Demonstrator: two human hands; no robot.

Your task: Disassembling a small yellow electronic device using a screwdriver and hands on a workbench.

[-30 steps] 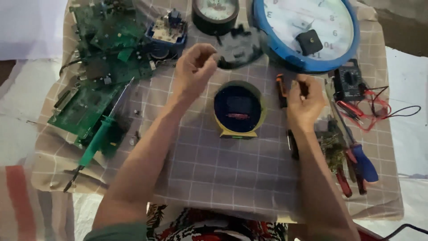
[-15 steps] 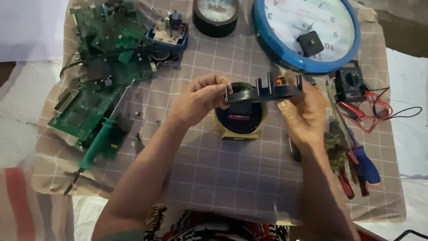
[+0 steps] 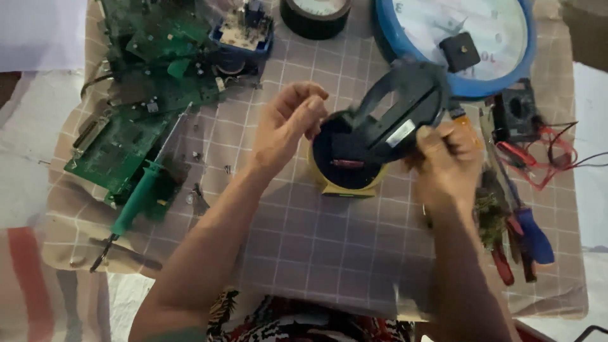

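Home repair bench, prob. electronics: circuit boards (image 3: pixel 136 95) far left, pliers (image 3: pixel 506 247) right, checked cloth (image 3: pixel 316 253) as work surface.

Black plastic frame (image 3: pixel 399 111) now tilted up toward one o'clock in the right hand (image 3: pixel 446 158), left hand (image 3: pixel 288 123) let go, drawn back toward nine o'clock

We saw a table covered by a beige checked cloth (image 3: pixel 329 253). Left of our left hand (image 3: pixel 288 126) lay green circuit boards (image 3: pixel 145 95), with a green-handled screwdriver (image 3: pixel 142 190) resting partly on them and small screws (image 3: pixel 196 155) scattered on the cloth nearby. Between our hands sat a yellow-based round case (image 3: pixel 345 171). Beyond our right hand (image 3: pixel 446 161) lay a blue-rimmed wall clock (image 3: pixel 468 38) and a small black dial (image 3: pixel 315 12). Right of that hand lay a black meter with red leads (image 3: pixel 522 120) and a blue-handled tool beside red-handled pliers (image 3: pixel 529 234).
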